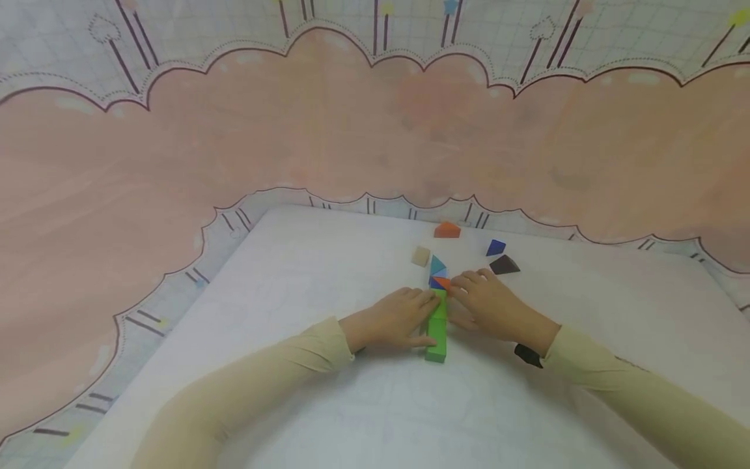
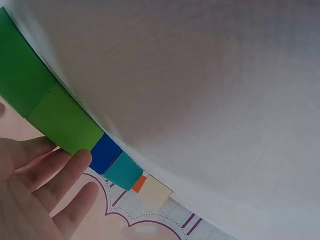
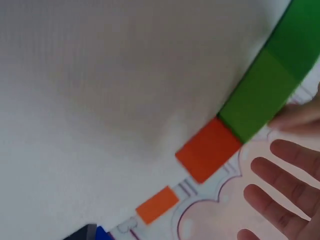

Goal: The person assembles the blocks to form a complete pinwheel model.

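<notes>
A row of toy blocks lies on the white table, seen in the head view. Nearest the body is a green block point(image 1: 436, 353), then a light green block point(image 1: 441, 312). Beyond them an orange triangular block point(image 1: 442, 283) meets a dark blue block point(image 2: 106, 153), followed by a teal block point(image 2: 124, 171). My left hand point(image 1: 389, 320) lies along the row's left side, its extended fingers touching the green blocks. On the other side is my right hand point(image 1: 495, 307), fingertips beside the orange triangular block; the right wrist view shows its fingers extended and spread.
Past the row sit a cream block point(image 1: 420, 256) and an orange block point(image 1: 447, 230). A blue block point(image 1: 495, 247) and a black block point(image 1: 504, 264) lie beyond my right hand. Patterned cloth point(image 1: 351, 130) rises behind the white table point(image 1: 328, 254).
</notes>
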Motion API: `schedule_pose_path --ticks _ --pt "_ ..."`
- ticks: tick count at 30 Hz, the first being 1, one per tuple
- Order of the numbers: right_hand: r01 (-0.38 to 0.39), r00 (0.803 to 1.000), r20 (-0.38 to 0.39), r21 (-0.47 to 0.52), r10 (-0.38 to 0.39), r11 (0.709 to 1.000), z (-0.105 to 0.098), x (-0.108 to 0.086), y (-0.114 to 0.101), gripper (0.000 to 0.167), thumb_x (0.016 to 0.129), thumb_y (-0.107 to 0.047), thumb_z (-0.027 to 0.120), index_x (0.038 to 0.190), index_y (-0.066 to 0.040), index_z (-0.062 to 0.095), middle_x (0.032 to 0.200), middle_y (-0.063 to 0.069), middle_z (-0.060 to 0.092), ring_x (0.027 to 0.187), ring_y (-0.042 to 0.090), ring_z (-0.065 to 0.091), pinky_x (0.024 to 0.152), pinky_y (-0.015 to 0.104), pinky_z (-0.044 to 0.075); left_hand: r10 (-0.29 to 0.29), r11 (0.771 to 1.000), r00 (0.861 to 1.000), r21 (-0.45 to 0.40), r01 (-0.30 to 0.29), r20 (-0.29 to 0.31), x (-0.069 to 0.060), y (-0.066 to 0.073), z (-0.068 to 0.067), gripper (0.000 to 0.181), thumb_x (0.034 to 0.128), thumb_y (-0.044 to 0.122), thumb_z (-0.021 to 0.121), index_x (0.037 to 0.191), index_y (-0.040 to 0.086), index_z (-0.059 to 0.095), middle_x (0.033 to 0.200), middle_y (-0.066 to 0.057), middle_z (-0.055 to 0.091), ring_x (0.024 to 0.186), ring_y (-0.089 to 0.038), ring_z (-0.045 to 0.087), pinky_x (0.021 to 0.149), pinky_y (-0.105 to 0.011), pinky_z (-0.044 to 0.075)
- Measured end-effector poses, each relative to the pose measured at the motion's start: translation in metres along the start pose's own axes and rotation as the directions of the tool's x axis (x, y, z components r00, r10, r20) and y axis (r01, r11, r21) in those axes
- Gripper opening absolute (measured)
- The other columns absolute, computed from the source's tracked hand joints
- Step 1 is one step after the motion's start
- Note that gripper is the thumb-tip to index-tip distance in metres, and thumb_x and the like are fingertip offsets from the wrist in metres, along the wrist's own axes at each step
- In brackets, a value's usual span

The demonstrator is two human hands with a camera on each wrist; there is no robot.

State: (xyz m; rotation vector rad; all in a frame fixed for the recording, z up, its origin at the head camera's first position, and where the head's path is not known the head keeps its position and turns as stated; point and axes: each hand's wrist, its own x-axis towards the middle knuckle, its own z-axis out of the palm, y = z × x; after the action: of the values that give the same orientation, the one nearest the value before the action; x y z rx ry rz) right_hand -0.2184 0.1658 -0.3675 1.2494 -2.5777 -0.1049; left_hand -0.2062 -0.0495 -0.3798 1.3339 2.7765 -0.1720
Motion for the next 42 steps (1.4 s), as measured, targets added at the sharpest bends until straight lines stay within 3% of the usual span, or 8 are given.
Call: schedule_pose_path --ticks 6,11,15,19,25,30,38,42 --pt "0.089 0.996 -0.01 0.004 -0.089 0.996 0.003 -0.008 -0.017 0.049 0.083 -0.049 0.063 0.109 -0.008 0.06 0.112 0.007 0.062 0.106 0.024 0.058 0.091 0.045 0.048 -0.009 1.0 1.0 0.004 0.009 0.002 0.003 -0.003 0.0 0.081 0.0896 0.064 0.041 0.146 0.006 0.03 0.149 -0.008 0.036 0.137 -0.022 0.037 0.113 -0.037 0.033" --pt "0.113 0.993 0.022 0.026 -0.114 0.993 0.007 -0.01 -0.02 0.05 0.085 -0.051 0.059 0.113 -0.01 0.058 0.111 0.006 0.059 0.103 0.022 0.056 0.092 0.045 0.047 -0.055 0.998 0.998 -0.024 0.055 0.009 0.007 -0.013 -0.004 0.077 0.0908 0.06 0.043 0.145 0.007 0.032 0.15 -0.009 0.036 0.137 -0.024 0.036 0.114 -0.039 0.031" --pt "0.097 0.993 0.056 0.059 -0.101 0.993 0.008 -0.01 -0.02 0.049 0.086 -0.051 0.058 0.115 -0.011 0.057 0.112 0.005 0.057 0.103 0.021 0.056 0.095 0.045 0.046 -0.1 0.995 0.995 0.003 0.1 -0.005 0.018 -0.037 -0.01 0.062 0.0962 0.044 0.045 0.145 0.007 0.032 0.149 -0.01 0.036 0.137 -0.025 0.036 0.115 -0.04 0.029" --pt "0.079 0.992 0.091 0.08 -0.086 0.994 0.007 -0.009 -0.021 0.049 0.087 -0.051 0.057 0.116 -0.012 0.056 0.115 0.006 0.056 0.105 0.022 0.056 0.097 0.045 0.046 -0.118 0.992 0.991 0.03 0.12 -0.07 0.035 -0.068 -0.017 0.044 0.0979 0.023 0.047 0.141 0.013 0.041 0.143 -0.01 0.044 0.134 -0.025 0.04 0.115 -0.039 0.029" --pt "0.072 0.99 0.115 0.081 -0.081 0.994 0.006 -0.008 -0.022 0.049 0.088 -0.051 0.056 0.118 -0.012 0.055 0.117 0.007 0.056 0.106 0.024 0.056 0.099 0.046 0.045 -0.023 0.987 0.994 0.155 0.04 -0.111 0.064 -0.096 -0.014 0.033 0.0977 0.015 0.045 0.129 0.018 0.053 0.134 -0.01 0.053 0.127 -0.026 0.047 0.112 -0.039 0.033" --pt "0.084 0.989 0.113 0.08 -0.093 0.993 0.008 -0.008 -0.021 0.049 0.088 -0.05 0.055 0.119 -0.011 0.055 0.117 0.007 0.054 0.105 0.024 0.056 0.097 0.046 0.045 0.043 0.976 0.994 0.219 -0.019 -0.104 0.079 -0.104 -0.009 0.034 0.0961 0.018 0.05 0.129 0.02 0.055 0.135 -0.007 0.054 0.127 -0.024 0.048 0.112 -0.039 0.033" --pt "0.079 0.989 0.12 0.092 -0.09 0.993 0.008 -0.007 -0.022 0.048 0.088 -0.049 0.057 0.118 -0.011 0.054 0.116 0.007 0.053 0.102 0.023 0.056 0.097 0.045 0.045 0.033 0.95 0.991 0.312 0.009 -0.129 0.087 -0.107 -0.01 0.025 0.0942 0.02 0.054 0.118 0.015 0.061 0.123 -0.007 0.063 0.116 -0.024 0.057 0.107 -0.038 0.04" --pt "0.076 0.988 0.125 0.095 -0.087 0.993 0.008 -0.007 -0.021 0.048 0.088 -0.048 0.057 0.118 -0.011 0.055 0.116 0.007 0.053 0.101 0.023 0.056 0.097 0.045 0.045 -0.009 0.951 0.993 0.306 0.045 -0.12 0.085 -0.11 -0.012 0.027 0.0937 0.018 0.054 0.12 0.013 0.058 0.121 -0.009 0.063 0.115 -0.025 0.058 0.108 -0.04 0.039"
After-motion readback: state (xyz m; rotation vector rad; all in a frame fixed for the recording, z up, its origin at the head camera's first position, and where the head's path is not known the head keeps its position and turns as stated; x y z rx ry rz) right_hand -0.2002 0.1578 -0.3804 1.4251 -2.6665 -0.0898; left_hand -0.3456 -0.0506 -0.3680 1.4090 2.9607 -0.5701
